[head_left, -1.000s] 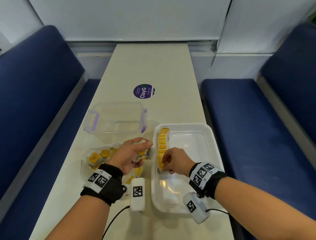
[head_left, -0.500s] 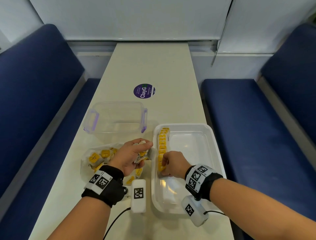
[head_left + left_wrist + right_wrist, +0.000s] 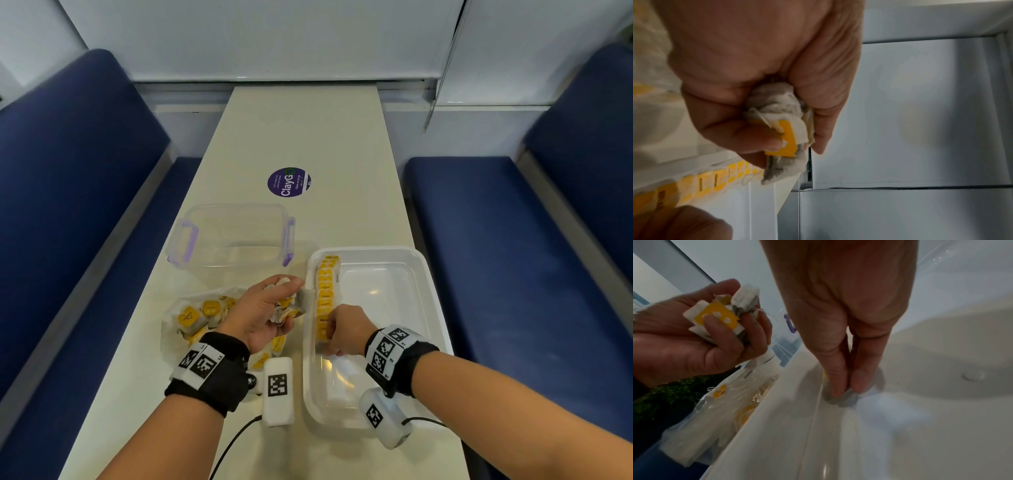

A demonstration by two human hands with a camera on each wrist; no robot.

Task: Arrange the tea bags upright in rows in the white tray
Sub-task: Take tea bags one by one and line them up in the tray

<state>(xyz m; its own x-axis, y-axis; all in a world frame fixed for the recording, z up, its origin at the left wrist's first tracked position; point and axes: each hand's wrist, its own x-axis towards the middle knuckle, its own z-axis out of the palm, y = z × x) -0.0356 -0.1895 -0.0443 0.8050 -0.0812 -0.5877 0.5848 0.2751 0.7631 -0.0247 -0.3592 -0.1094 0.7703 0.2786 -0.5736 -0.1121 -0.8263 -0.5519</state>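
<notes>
A white tray lies on the table at the right. Along its left wall runs a row of upright tea bags with yellow tags. My right hand reaches down at the near end of that row and pinches a tea bag against the tray floor. My left hand, just left of the tray, grips a bunch of tea bags; its fingers curl round that bunch in the left wrist view. Loose tea bags lie in a clear bag under the left wrist.
An empty clear container with purple clips stands behind the loose pile. A purple round sticker lies farther back on the table. Blue bench seats flank the table on both sides. The tray's right part holds nothing.
My right hand has shifted slightly left and toward the row's near end, staying low in the tray. The left hand has kept its place with its bunch.
</notes>
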